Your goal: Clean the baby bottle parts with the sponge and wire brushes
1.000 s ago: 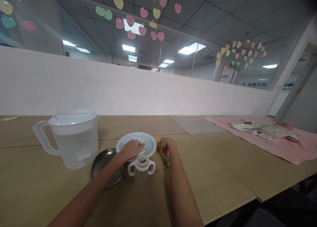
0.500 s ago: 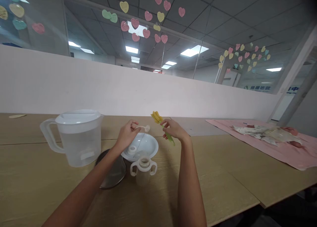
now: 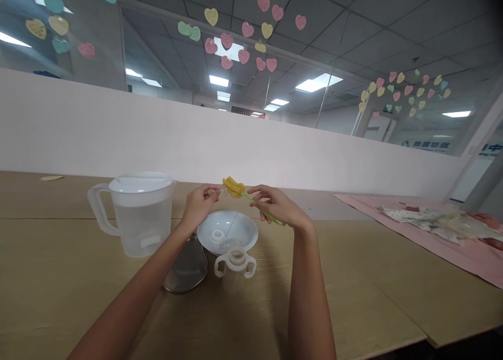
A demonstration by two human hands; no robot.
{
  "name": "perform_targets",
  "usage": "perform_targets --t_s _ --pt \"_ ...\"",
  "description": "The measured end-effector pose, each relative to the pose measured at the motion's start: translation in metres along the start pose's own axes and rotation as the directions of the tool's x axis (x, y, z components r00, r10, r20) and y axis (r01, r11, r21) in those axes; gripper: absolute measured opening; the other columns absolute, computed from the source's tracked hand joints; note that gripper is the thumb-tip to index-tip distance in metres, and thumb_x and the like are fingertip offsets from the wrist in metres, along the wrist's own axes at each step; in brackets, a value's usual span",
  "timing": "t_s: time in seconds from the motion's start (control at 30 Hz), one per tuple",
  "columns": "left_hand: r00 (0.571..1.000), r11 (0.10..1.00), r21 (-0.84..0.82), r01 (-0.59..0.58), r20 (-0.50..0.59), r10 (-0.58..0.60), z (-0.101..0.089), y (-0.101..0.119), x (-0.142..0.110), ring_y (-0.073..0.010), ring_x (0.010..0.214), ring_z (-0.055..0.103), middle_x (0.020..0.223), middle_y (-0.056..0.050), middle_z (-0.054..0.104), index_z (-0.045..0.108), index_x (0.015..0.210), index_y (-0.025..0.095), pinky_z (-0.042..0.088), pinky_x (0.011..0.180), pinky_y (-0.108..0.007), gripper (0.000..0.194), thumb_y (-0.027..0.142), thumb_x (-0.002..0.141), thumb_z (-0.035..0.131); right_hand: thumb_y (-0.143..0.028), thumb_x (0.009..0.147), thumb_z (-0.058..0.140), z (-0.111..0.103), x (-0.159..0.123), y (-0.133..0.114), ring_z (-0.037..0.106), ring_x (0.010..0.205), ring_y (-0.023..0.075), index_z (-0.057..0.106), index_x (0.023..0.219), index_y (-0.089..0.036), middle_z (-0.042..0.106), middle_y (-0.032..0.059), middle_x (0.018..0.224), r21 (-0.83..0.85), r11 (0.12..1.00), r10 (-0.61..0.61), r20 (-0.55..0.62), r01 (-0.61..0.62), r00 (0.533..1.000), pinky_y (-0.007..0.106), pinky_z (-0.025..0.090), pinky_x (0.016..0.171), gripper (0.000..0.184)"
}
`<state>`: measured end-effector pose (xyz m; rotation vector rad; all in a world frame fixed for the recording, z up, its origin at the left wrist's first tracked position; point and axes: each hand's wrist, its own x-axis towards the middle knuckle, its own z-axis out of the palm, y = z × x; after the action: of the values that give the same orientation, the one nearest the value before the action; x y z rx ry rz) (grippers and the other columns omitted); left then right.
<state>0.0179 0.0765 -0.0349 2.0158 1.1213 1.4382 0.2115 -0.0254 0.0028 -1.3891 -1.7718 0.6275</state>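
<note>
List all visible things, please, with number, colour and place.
Table: one, tan, foreground
Pitcher: one, translucent white, left
Metal dish: one, grey, right of pitcher
Bowl: one, white, centre
Ring: one, white, in bowl
Clear items: count unclear, colourless, in bowl
Two-handled bottle: one, whitish, before bowl
Brush: one, yellow and green, above bowl
Small piece: one, clear, by brush
Flat piece: one, pale yellow, far left
Cloth: one, pink, right
Crumpled items: count unclear, mostly white, on cloth
Wall: one, white, behind table
Heart notes: many, mixed colours, above wall
Ceiling lights: several, white, above
Left hand: one, holding small piece
Right hand: one, holding brush
</note>
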Motion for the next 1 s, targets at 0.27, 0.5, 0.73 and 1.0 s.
perform_targets --t_s 0.27,0.5,0.73,1.0 --pt "0.999 0.999 -0.046 -0.024 0.034 0.025 0.003 -0.005 0.000 -0.0168 0.063 0.060 0.066 -0.003 0.066 0.066 0.085 0.015 0.043 0.059 -0.025 0.034 0.042 0.069 0.054 -0.023 0.077 0.060 -0.002 0.000 0.004 0.053 0.045 0.0049 0.047 0.118 -0.021 0.060 0.0048 0.095 0.027 0.999 0.032 -0.056 -0.031 0.998 0.016 0.040 0.036 0.043" --pt "0.999 0.996 -0.090 -0.008 0.044 0.012 0.001 -0.002 -0.001 -0.0173 0.064 0.062 0.066 -0.004 0.067 0.065 0.079 0.015 0.045 0.061 -0.026 0.030 0.042 0.070 0.055 -0.022 0.076 0.061 -0.003 0.001 0.005 0.054 0.046 0.0049 0.056 0.107 -0.016 0.061 0.0075 0.096 0.014 0.999 0.033 -0.049 -0.032 0.998 0.017 0.041 0.036 0.032" --pt "0.997 0.996 -0.090 -0.007 0.078 0.014 0.000 0.002 -0.001 -0.0155 0.059 0.060 0.062 -0.004 0.066 0.062 0.066 0.016 0.045 0.058 -0.025 0.033 0.044 0.075 0.049 -0.021 0.074 0.064 -0.003 0.000 0.003 0.053 0.045 0.0042 0.060 0.102 -0.015 0.063 0.0081 0.097 0.032 0.999 0.038 -0.046 -0.037 0.998 0.016 0.042 0.036 0.029" --pt "0.997 0.997 -0.063 -0.038 0.064 0.042 -0.002 0.006 -0.003 -0.0155 0.059 0.061 0.061 -0.005 0.065 0.056 0.060 0.016 0.045 0.060 -0.025 0.042 0.046 0.082 0.036 -0.022 0.072 0.066 -0.004 -0.001 0.006 0.054 0.045 0.0049 0.063 0.100 -0.014 0.065 0.0081 0.092 0.070 0.997 0.016 -0.031 -0.014 0.999 0.017 0.042 0.037 0.029"
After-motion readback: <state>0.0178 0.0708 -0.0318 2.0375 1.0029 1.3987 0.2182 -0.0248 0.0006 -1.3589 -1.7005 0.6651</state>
